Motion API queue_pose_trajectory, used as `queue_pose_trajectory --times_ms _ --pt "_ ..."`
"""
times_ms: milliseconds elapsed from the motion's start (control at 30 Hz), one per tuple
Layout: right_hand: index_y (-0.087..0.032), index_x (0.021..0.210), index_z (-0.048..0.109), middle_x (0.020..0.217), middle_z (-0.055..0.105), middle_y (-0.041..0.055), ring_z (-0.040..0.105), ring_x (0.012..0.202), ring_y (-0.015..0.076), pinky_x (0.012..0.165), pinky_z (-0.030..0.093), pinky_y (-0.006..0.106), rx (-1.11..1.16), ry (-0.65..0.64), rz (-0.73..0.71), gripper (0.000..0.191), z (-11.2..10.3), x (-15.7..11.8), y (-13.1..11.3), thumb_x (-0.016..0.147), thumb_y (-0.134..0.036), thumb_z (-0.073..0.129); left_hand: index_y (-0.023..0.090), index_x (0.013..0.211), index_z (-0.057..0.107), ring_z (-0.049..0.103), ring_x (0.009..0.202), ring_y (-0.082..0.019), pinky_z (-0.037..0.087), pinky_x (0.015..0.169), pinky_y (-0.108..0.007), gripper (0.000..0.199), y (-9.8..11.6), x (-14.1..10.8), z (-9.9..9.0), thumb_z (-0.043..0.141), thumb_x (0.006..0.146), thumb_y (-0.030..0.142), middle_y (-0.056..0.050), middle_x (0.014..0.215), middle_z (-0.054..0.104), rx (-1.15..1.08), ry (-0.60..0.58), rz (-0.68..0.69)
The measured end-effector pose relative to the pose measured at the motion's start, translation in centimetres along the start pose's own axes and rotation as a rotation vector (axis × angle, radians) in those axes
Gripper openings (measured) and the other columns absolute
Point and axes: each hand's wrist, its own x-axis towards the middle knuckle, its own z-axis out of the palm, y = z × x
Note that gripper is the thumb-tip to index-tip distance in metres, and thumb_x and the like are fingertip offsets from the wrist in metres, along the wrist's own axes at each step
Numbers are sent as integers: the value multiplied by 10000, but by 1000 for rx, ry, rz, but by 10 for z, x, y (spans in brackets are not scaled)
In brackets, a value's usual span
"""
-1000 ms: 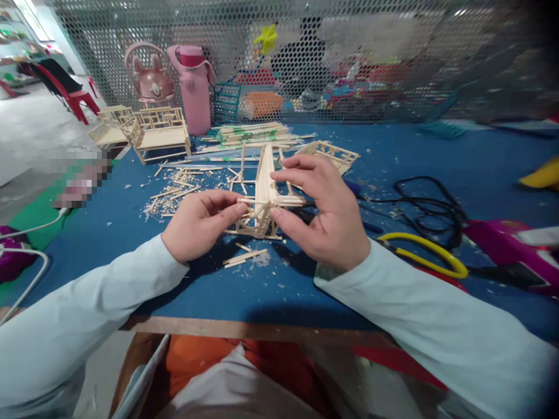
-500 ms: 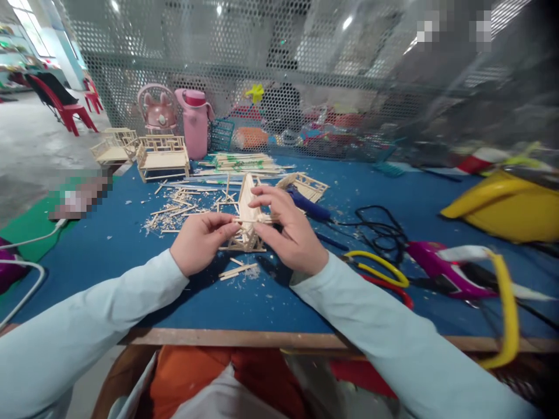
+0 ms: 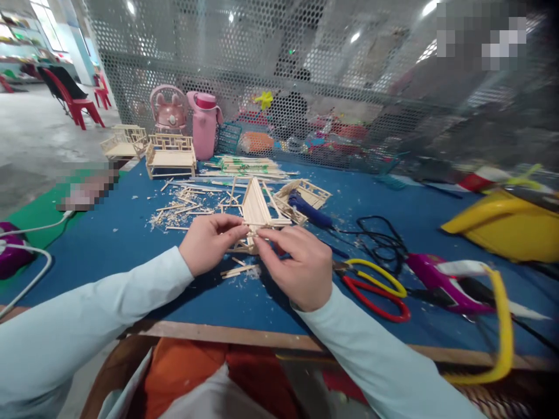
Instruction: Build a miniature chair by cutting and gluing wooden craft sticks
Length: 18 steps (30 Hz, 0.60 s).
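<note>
A small wooden-stick model [image 3: 257, 201], made like miniature furniture, stands on the blue table between my hands, its slatted panel facing up. My left hand [image 3: 213, 241] is closed, thumb and forefinger pinching the model's near left side. From the right, my right hand [image 3: 301, 262] pinches at the model's near edge with thumb and forefinger, close to the left fingertips. Whether a separate small stick sits in that pinch I cannot make out. Behind my right hand a blue-handled tool [image 3: 310, 209] rests against another stick model [image 3: 321, 195].
Cut sticks and scraps [image 3: 183, 203] litter the left middle, with stick bundles [image 3: 248, 166] behind. Two finished-looking stick models [image 3: 172, 157] stand beside a pink bottle [image 3: 204, 128]. Right lie scissors [image 3: 379, 297], a purple glue gun [image 3: 449, 279], black cable [image 3: 379, 233] and a yellow dustpan-like thing [image 3: 506, 224].
My right hand has come down and closer in, its raised fingers now curled at the model's near edge. The left stays pinched. The view has shifted slightly.
</note>
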Motion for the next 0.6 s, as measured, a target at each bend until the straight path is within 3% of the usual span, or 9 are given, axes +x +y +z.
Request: queue_pose_trajectory --times_ms 333,600 --pt "-179 897 748 821 767 53 715 716 165 667 513 239 -29 -75 94 160 9 0 1 844 -209 600 132 823 752 591 633 -128 480 646 -250 198 -5 0 -4 655 726 276 -35 738 735 56 -38 71" --pt "-197 860 755 767 765 33 708 647 159 573 474 235 -76 -62 148 157 9 1 -4 839 -225 602 140 854 758 632 664 -146 508 669 -255 216 -2 -1 -6 640 756 293 -37 781 755 164 -60 132"
